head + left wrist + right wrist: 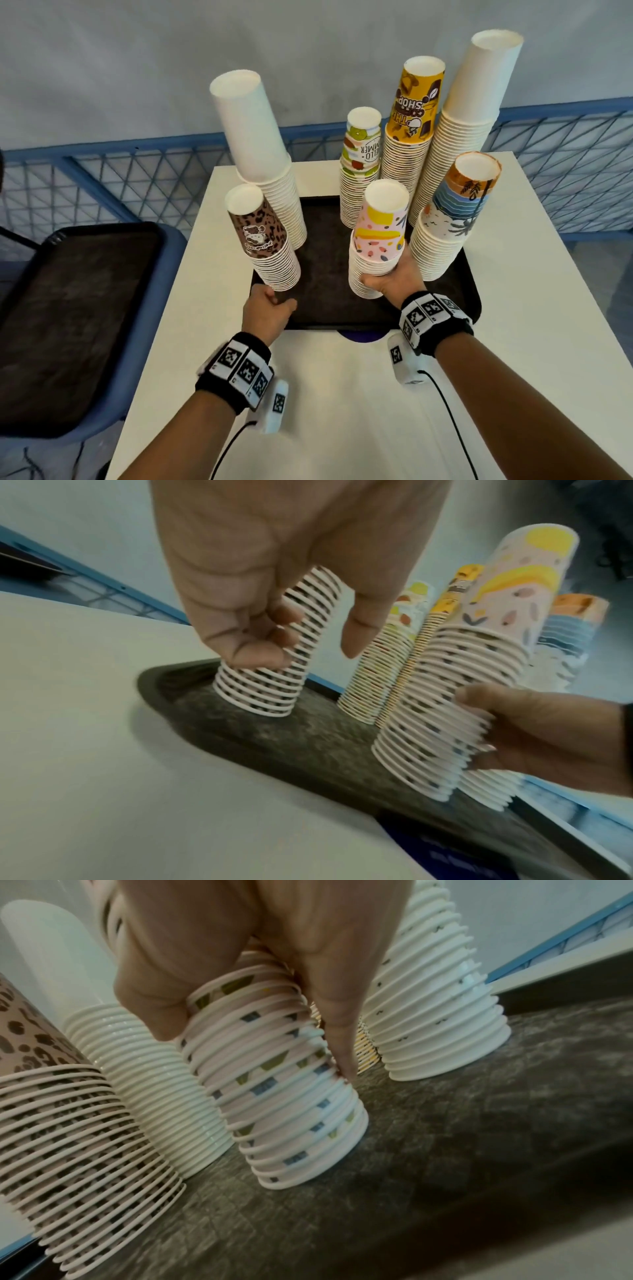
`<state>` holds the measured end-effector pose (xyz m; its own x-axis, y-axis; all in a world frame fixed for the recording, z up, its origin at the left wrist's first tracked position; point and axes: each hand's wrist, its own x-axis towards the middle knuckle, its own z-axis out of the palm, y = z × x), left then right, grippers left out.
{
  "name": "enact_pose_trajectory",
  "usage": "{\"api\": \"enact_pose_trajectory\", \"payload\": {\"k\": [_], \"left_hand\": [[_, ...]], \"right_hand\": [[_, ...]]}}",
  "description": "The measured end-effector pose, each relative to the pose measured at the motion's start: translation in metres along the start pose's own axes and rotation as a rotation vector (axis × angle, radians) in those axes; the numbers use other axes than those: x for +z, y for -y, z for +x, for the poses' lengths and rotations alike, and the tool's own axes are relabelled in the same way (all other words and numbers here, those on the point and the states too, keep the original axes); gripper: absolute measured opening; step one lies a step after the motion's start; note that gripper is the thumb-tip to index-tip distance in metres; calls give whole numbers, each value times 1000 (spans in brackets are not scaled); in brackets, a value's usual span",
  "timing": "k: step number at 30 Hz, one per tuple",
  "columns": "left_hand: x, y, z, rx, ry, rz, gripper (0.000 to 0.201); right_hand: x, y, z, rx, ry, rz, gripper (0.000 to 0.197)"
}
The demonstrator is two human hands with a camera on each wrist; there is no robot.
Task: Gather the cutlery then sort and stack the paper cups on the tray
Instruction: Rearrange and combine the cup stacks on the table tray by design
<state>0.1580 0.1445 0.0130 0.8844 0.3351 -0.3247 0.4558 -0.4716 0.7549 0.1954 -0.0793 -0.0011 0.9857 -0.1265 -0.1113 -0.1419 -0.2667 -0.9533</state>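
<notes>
Several upside-down cup stacks stand on a dark tray (322, 308) on the white table. My left hand (269, 308) grips the base of the leopard-print stack (265, 243) at the tray's front left; its fingers (260, 653) curl round the rims. My right hand (394, 277) grips the pink and yellow patterned stack (376, 240) near the tray's middle front, thumb and fingers (339, 1031) wrapped round it. Behind stand a plain white stack (263, 164), a fruit-print stack (359, 164), a yellow coffee-shop stack (411, 137), a tall white stack (459, 130) and a blue and orange stack (448, 219). No cutlery shows.
A second dark tray (68, 308) lies on a blue chair to the left of the table. A blue mesh fence (102, 185) runs behind the table. A dark blue object (363, 335) peeks from under the tray's front edge. Bare white tabletop (342, 411) lies under my forearms.
</notes>
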Motion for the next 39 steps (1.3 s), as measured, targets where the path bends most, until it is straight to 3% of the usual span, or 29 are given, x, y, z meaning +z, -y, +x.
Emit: {"api": "enact_pose_trajectory", "payload": {"k": [4, 6, 9, 12, 15, 19, 22, 23, 25, 28, 34, 39], "left_hand": [[-20, 1, 22, -43, -106, -173, 36], [-28, -5, 33, -7, -50, -263, 53], [-31, -9, 49, 153, 129, -278, 85], [-20, -9, 57, 204, 129, -267, 107], [-4, -11, 57, 205, 114, -319, 103], [13, -20, 48, 281, 228, -308, 84], [11, -24, 46, 269, 341, -280, 94], [6, -25, 46, 230, 329, -324, 97], [-7, -28, 54, 142, 174, -380, 90], [-24, -33, 82, 134, -33, -273, 88], [-15, -58, 122, 255, 38, -225, 123], [-3, -66, 120, 198, -39, -184, 84]], "right_hand": [[7, 0, 2, 28, 1, -3, 83], [11, 3, 4, 38, 6, -3, 84], [21, 9, 11, 44, 10, -6, 86], [32, 13, 20, 37, 14, 32, 84], [37, 15, 27, 17, 4, 65, 83], [38, 12, 33, 7, -47, 60, 89], [38, 8, 34, 15, -75, 33, 91], [37, 7, 33, 14, -75, 22, 91], [35, 5, 31, 6, -70, -6, 89], [35, 0, 29, 8, -56, -53, 85], [36, -4, 32, 3, -69, -79, 85], [37, -5, 32, 13, -80, -75, 84]]}}
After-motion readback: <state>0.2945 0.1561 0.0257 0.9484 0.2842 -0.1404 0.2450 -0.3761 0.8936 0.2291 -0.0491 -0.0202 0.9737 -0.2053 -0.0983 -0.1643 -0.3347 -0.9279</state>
